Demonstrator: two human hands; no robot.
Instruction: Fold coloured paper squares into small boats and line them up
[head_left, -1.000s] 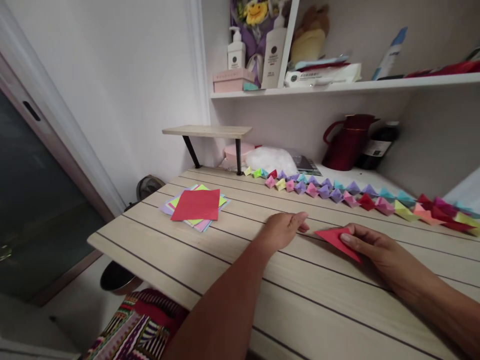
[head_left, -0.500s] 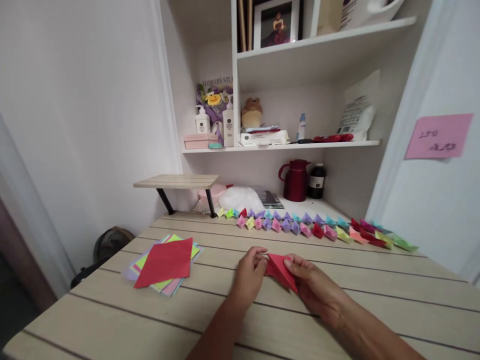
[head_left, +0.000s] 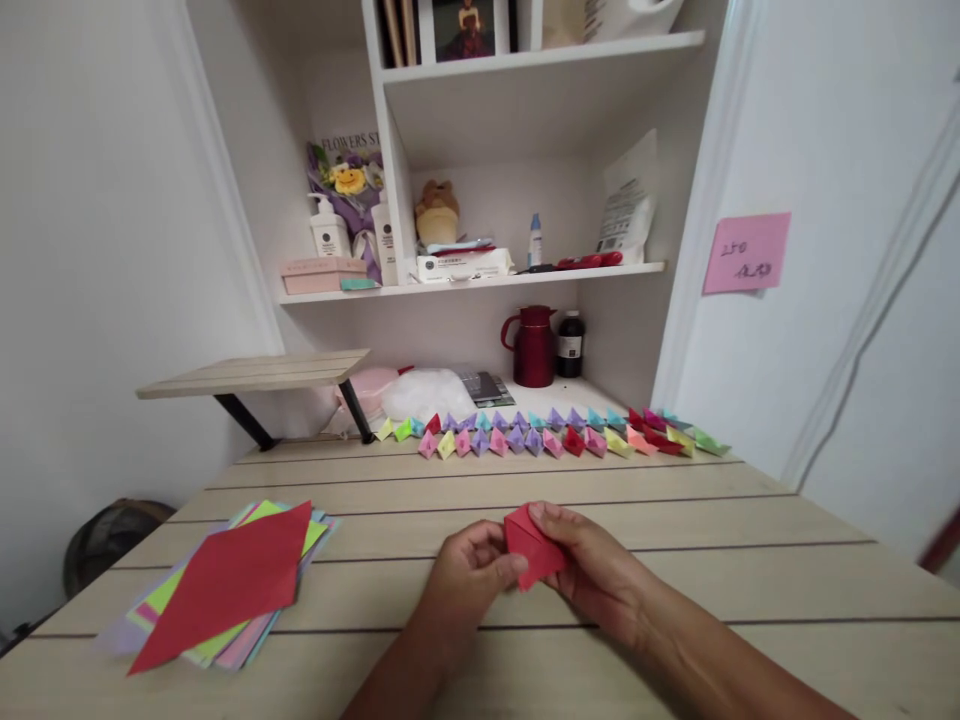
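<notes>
A folded piece of red origami paper (head_left: 534, 552) is held up over the wooden desk between both hands. My right hand (head_left: 600, 575) grips its right side, thumb on the front face and fingers behind. At its left edge, my left hand (head_left: 469, 575) pinches it, with the thumb across the lower corner and the curled fingers partly hidden behind. Off to the left lies a stack of coloured paper (head_left: 217, 640), topped by a flat red sheet (head_left: 232, 580).
Two rows of small folded paper boats (head_left: 517, 440) line the back of the desk (head_left: 360, 540). A raised wooden shelf (head_left: 255, 370) stands at the back left. Behind are a red jug (head_left: 533, 345), a dark bottle (head_left: 571, 343) and white shelving (head_left: 465, 290).
The red paper has turned from a narrow triangle to a wider, four-sided face. My left hand has closed onto its edge. The camera view has swung right.
</notes>
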